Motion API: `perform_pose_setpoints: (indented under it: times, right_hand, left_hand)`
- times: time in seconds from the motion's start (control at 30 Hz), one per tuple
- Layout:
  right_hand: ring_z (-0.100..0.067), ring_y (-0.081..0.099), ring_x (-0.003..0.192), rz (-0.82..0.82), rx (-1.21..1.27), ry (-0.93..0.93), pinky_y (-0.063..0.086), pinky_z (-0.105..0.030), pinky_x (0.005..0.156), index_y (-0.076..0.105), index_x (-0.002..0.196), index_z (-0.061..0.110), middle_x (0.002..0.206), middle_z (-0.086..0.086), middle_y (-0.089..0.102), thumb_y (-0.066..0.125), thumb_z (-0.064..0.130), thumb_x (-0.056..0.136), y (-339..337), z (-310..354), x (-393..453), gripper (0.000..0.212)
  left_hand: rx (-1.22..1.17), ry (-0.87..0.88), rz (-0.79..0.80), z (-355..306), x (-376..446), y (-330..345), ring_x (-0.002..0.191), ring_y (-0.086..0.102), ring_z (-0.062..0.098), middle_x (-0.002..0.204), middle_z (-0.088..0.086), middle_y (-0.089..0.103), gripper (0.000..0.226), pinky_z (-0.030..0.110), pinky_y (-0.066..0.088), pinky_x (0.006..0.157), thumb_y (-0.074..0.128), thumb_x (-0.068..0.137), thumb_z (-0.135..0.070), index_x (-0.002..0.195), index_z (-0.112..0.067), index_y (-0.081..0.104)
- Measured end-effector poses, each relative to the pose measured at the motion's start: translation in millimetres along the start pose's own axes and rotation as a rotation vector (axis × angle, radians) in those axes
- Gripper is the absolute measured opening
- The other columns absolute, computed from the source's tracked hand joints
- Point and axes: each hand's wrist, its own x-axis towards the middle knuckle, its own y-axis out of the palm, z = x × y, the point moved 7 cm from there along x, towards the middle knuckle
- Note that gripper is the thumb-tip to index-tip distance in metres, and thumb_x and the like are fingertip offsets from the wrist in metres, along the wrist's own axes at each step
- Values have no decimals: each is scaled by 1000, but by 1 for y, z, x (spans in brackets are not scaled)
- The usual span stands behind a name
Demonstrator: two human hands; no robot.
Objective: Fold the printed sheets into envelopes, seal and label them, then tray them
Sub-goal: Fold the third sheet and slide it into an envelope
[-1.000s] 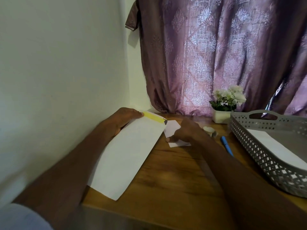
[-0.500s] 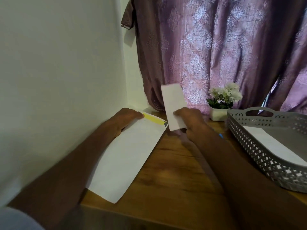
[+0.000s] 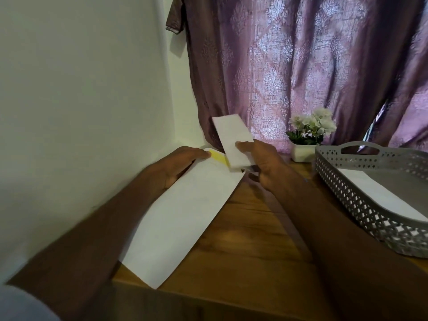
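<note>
Only part of the desk showed, its near edge and left side cut off by the person's forearms. The long white envelope lay slantwise along the desk's left edge by the wall, one corner overhanging the near edge. The left hand rested on its far end, fingers straight, fingertips touching the yellow strip at the flap; the hand hid the envelope's left margin. The right hand pinched a small folded white sheet, thumb on its face, held tilted above the envelope's far corner; its lower fingers blurred into shadow. At the desk's right edge stood a grey lattice tray, partly out of frame, with a white envelope inside. A white flower pot stood at the far edge before the purple curtain.
</note>
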Motion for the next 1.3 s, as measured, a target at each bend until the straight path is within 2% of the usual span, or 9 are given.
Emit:
perform_pose_setpoints:
  times: [0.23, 0.37, 0.47, 0.63, 0.83, 0.93, 1.03, 1.2, 1.3]
  right_hand:
    - [-34, 71, 95, -89, -2, -75, 50, -27, 45, 68, 115, 3, 112, -18, 73, 81, 10, 84, -8, 1, 8, 35]
    - [-34, 71, 101, -76, -16, -38, 56, -33, 56, 67, 117, 4, 116, -16, 72, 83, 11, 83, -10, 0, 6, 39]
    - [-29, 71, 92, -104, 24, -49, 56, -28, 55, 67, 110, 7, 112, -12, 73, 82, 4, 82, -13, 2, 5, 32]
    - [-29, 69, 99, -198, 53, -145, 58, -28, 61, 63, 124, 13, 122, -14, 68, 79, -8, 80, -19, 10, 2, 52]
    - [-5, 57, 74, -187, 13, -236, 42, -12, 36, 57, 134, 14, 116, -8, 64, 74, -7, 84, -18, 18, -2, 56]
    - [-6, 60, 78, -141, -34, -260, 51, -13, 51, 53, 137, 12, 112, -4, 63, 75, -6, 85, -12, 21, -2, 60]
    - [-23, 65, 104, -115, -93, -199, 59, -35, 80, 53, 137, 15, 126, -5, 66, 78, 2, 84, -8, 17, 0, 60]
    - [-28, 64, 107, 1, -112, -109, 47, -27, 64, 56, 136, 21, 129, -7, 65, 72, 1, 87, 0, 11, -1, 56]
    - [-29, 64, 108, 44, -120, -114, 48, -27, 64, 58, 132, 28, 129, -8, 65, 67, 1, 90, 2, 13, -3, 51]
  left_hand:
    - [-95, 17, 142, 0, -4, 14, 86, 76, 26, 111, 18, 77, 38, 33, 61, 73, 78, 87, -21, 119, -3, 72]
    - [40, 66, 157, 0, 1, 17, 103, 75, 29, 118, 14, 76, 63, 39, 59, 90, 88, 69, -23, 127, -7, 68]
    - [37, 82, 181, 1, 2, 24, 100, 75, 26, 116, 11, 77, 68, 37, 60, 86, 90, 64, -19, 127, -10, 67]
    - [42, 148, 201, -2, 5, 27, 115, 71, 34, 124, 13, 74, 81, 48, 55, 103, 98, 55, -24, 130, -13, 68]
    - [55, 164, 189, -5, 0, 30, 116, 70, 33, 122, 9, 75, 66, 52, 52, 108, 97, 64, -17, 126, -16, 72]
    - [56, 161, 191, -5, 0, 32, 116, 71, 31, 124, 8, 75, 70, 51, 52, 107, 97, 59, -24, 125, -18, 73]
    - [47, 158, 196, -5, 0, 34, 115, 72, 31, 124, 8, 75, 77, 51, 52, 107, 97, 55, -26, 127, -17, 71]
    - [29, 142, 184, -4, 1, 31, 110, 74, 32, 119, 10, 77, 62, 49, 55, 103, 92, 70, -12, 128, -14, 69]
    - [53, 143, 178, -6, -2, 34, 102, 77, 27, 113, 5, 79, 44, 38, 61, 87, 85, 80, -9, 121, -16, 70]
